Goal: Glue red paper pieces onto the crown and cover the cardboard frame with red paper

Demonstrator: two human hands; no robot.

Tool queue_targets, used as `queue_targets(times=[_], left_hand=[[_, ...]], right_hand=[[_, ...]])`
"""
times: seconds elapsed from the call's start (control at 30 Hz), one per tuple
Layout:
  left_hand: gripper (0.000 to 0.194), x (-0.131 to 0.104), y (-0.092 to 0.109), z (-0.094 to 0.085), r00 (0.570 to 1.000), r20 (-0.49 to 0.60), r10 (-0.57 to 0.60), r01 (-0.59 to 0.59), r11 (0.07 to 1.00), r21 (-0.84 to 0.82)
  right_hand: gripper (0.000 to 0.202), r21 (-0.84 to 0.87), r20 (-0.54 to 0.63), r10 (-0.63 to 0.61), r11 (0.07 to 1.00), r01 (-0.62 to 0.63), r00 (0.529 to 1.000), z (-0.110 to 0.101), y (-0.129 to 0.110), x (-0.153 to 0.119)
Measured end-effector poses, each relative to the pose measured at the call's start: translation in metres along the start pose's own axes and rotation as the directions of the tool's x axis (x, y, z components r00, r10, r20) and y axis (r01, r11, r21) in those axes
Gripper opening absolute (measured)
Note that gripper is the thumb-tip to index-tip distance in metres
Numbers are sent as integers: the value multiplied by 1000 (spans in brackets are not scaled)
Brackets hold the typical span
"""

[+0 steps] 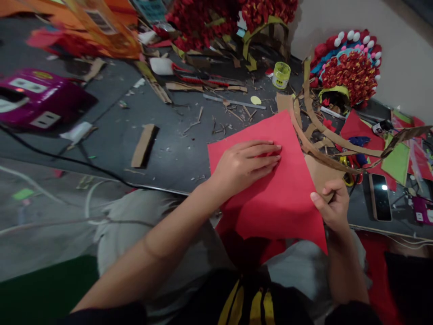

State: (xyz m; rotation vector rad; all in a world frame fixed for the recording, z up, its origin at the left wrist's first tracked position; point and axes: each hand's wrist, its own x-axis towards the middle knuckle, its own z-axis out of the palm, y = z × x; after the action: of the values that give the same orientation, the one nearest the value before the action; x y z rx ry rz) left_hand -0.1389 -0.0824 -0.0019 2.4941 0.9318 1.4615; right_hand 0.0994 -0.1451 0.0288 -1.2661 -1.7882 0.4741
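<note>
A red sheet (270, 212) lies partly on the dark table, and its near part hangs over the front edge. My left hand (245, 167) rests flat on the sheet, fingers stretched out to the right. At the sheet's right edge, my right hand (331, 203) has its thumb on the red sheet and its fingers curled by a brown cardboard piece (320, 171). Whether the fingertips grip the cardboard too is hard to tell. Curved cardboard strips (324, 135) arch just beyond the sheet's right side.
On the table (176, 149) lie a small cardboard strip (144, 145), a jar (281, 75), a phone (380, 197) and scraps. A purple device (40, 99) stands at left, its black cable along the front edge. Red flowery pieces (352, 72) stand at the back.
</note>
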Motion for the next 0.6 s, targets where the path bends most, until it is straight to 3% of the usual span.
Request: queue_targets(times=[0.6], left_hand=[[12, 2, -1, 1, 1000, 15, -10, 11, 997, -78]], right_hand=[[19, 100, -39, 47, 994, -43, 998, -2, 5, -5]])
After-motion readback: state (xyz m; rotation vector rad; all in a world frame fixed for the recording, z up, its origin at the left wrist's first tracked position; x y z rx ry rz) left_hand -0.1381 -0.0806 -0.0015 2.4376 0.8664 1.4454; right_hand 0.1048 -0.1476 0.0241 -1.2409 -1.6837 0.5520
